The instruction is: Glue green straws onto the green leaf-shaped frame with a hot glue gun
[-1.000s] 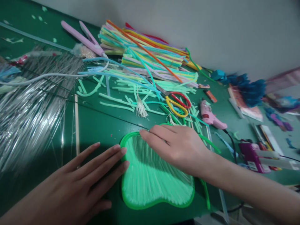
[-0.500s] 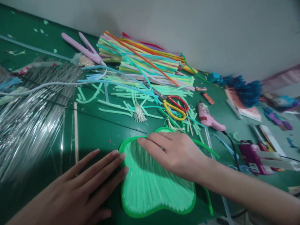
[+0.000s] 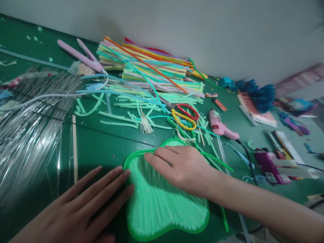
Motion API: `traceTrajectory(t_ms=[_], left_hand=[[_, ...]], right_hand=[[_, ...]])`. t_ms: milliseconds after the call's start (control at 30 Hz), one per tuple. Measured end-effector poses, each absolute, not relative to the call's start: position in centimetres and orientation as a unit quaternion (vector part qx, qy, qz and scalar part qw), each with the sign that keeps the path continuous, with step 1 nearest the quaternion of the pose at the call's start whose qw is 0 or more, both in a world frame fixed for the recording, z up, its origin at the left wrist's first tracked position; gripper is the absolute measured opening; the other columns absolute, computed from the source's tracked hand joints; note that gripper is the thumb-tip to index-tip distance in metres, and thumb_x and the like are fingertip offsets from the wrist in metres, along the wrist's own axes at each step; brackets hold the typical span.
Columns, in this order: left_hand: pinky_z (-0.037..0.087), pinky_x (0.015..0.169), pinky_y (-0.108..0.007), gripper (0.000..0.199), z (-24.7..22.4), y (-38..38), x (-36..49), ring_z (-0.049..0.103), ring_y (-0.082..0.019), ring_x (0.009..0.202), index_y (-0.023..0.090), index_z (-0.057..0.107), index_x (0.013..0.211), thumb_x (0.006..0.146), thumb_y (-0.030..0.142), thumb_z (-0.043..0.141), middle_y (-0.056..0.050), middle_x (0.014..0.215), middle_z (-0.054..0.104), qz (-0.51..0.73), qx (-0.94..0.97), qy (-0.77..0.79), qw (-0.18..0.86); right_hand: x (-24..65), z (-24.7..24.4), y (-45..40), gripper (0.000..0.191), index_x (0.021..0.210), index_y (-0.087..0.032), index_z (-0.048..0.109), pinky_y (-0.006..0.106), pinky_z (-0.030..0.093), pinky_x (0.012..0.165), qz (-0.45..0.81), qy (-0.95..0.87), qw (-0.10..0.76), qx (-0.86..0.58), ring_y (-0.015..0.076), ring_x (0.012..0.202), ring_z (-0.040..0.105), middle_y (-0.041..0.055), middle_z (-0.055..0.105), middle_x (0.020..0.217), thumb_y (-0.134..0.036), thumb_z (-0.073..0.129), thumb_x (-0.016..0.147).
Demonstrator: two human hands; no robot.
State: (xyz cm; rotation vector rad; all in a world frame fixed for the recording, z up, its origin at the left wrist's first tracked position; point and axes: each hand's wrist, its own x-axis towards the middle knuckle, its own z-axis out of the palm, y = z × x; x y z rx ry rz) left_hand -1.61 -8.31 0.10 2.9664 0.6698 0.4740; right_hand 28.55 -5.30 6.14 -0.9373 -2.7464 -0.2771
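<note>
One green-rimmed piece (image 3: 162,211), filled with pale green strands fanning toward its lobed lower edge, lay flat on the table (image 3: 98,150) in front of us. Our left hand (image 3: 81,202) was wide, palm down with the fingers loosely parted, and its fingertips met the piece's left edge. Our right hand (image 3: 181,168) lay over the upper part of the piece, fingers bent under and narrow (we could not tell whether they pinched anything, as the knuckles hid that spot). A bright green stem (image 3: 220,162) stuck out just past that wrist. Beyond the piece we had scissors (image 3: 173,106) with one red and one yellow handle, near a pale tassel (image 3: 145,125) and many cut mint stems (image 3: 118,124). Farther back, a heap of coloured pipe cleaners (image 3: 152,65) lay close to the wall (image 3: 215,37). To the right of the scissors rested a pink glue gun (image 3: 220,128), its cord trailing near a purple box (image 3: 268,165). On our left, a wooden stick (image 3: 75,148) lay beside a spread of shiny clear strands (image 3: 32,138).
</note>
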Motion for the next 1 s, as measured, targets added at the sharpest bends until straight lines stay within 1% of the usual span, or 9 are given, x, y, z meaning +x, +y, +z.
traceTrajectory(t_ms=[100, 200, 333, 467, 567, 633, 767, 867, 1000], left_hand=[[0.006, 0.139, -0.038, 0.07, 0.1, -8.3, -1.6, 0.021, -0.018, 0.167, 0.03, 0.028, 0.171, 0.109, 0.057, 0.044, 0.003, 0.18, 0.029, 0.159, 0.959, 0.23, 0.045], [0.008, 0.139, -0.036, 0.071, 0.1, -8.4, -1.6, 0.03, -0.018, 0.164, 0.034, 0.029, 0.171, 0.108, 0.06, 0.047, 0.008, 0.18, 0.029, 0.162, 0.955, 0.243, 0.06], [0.01, 0.139, -0.034, 0.084, 0.2, -8.5, -1.7, 0.043, -0.019, 0.156, 0.036, 0.033, 0.169, 0.098, 0.074, 0.058, 0.008, 0.175, 0.041, 0.163, 0.95, 0.254, 0.075], [0.009, 0.139, -0.037, 0.079, 0.2, -8.6, -1.9, 0.042, -0.021, 0.157, 0.033, 0.034, 0.169, 0.102, 0.069, 0.055, 0.004, 0.17, 0.049, 0.15, 0.957, 0.241, 0.054], [0.01, 0.139, -0.036, 0.078, 0.3, -8.7, -2.0, 0.043, -0.021, 0.157, 0.038, 0.034, 0.169, 0.101, 0.07, 0.056, 0.007, 0.173, 0.045, 0.144, 0.952, 0.261, 0.069], [0.01, 0.138, -0.035, 0.079, 0.4, -8.4, -1.9, 0.043, -0.021, 0.157, 0.041, 0.035, 0.168, 0.099, 0.072, 0.057, 0.009, 0.176, 0.038, 0.15, 0.951, 0.26, 0.075], [0.011, 0.138, -0.033, 0.078, 1.3, -7.1, -1.6, 0.04, -0.022, 0.16, 0.049, 0.042, 0.163, 0.093, 0.078, 0.062, 0.012, 0.18, 0.027, 0.166, 0.946, 0.259, 0.102], [0.011, 0.138, -0.035, 0.073, 1.7, -5.7, -1.6, 0.041, -0.021, 0.16, 0.054, 0.047, 0.158, 0.092, 0.079, 0.063, 0.014, 0.179, 0.028, 0.163, 0.951, 0.238, 0.109], [0.011, 0.138, -0.034, 0.074, 1.6, -4.7, -2.1, 0.042, -0.02, 0.16, 0.053, 0.046, 0.159, 0.092, 0.079, 0.064, 0.011, 0.177, 0.034, 0.144, 0.964, 0.203, 0.094]], right_hand=[[28.6, 6.0, -5.3, 0.023, 0.095, -0.016, 0.072, 0.031, 0.038, 0.05, -0.1, -0.935, 0.111, -0.322, 0.0147, 0.06, 0.058, -0.0012, 0.065, 0.072, -0.007, 0.052, 0.104], [28.6, 5.9, -5.3, 0.021, 0.096, -0.016, 0.071, 0.031, 0.037, 0.05, -0.095, -0.936, 0.111, -0.321, 0.0147, 0.061, 0.058, -0.0011, 0.065, 0.073, -0.007, 0.054, 0.103], [28.6, 5.9, -5.3, 0.017, 0.098, -0.014, 0.071, 0.032, 0.036, 0.05, -0.089, -0.936, 0.116, -0.321, 0.0147, 0.061, 0.058, -0.0003, 0.066, 0.075, -0.007, 0.056, 0.102], [28.6, 5.8, -5.3, 0.018, 0.099, -0.013, 0.072, 0.032, 0.036, 0.05, -0.084, -0.936, 0.118, -0.322, 0.0148, 0.06, 0.058, 0.0, 0.066, 0.075, -0.007, 0.056, 0.103], [28.6, 5.8, -5.3, 0.019, 0.098, -0.013, 0.073, 0.032, 0.035, 0.05, -0.085, -0.935, 0.119, -0.323, 0.0153, 0.06, 0.057, 0.0003, 0.067, 0.076, -0.006, 0.056, 0.102], [28.6, 5.8, -5.3, 0.019, 0.099, -0.014, 0.073, 0.032, 0.034, 0.05, -0.087, -0.936, 0.116, -0.321, 0.015, 0.06, 0.057, 0.0004, 0.067, 0.076, -0.006, 0.056, 0.102], [28.5, 5.9, -5.2, 0.021, 0.1, -0.014, 0.074, 0.032, 0.034, 0.051, -0.091, -0.936, 0.114, -0.321, 0.0148, 0.061, 0.057, 0.0007, 0.068, 0.077, -0.008, 0.054, 0.104], [28.5, 5.9, -5.2, 0.023, 0.101, -0.014, 0.075, 0.032, 0.035, 0.052, -0.094, -0.934, 0.109, -0.326, 0.0146, 0.061, 0.057, 0.0005, 0.067, 0.076, -0.007, 0.053, 0.104], [28.5, 5.8, -5.2, 0.024, 0.1, -0.014, 0.074, 0.032, 0.035, 0.052, -0.096, -0.935, 0.11, -0.324, 0.0142, 0.061, 0.057, 0.0003, 0.067, 0.076, -0.007, 0.052, 0.104]])
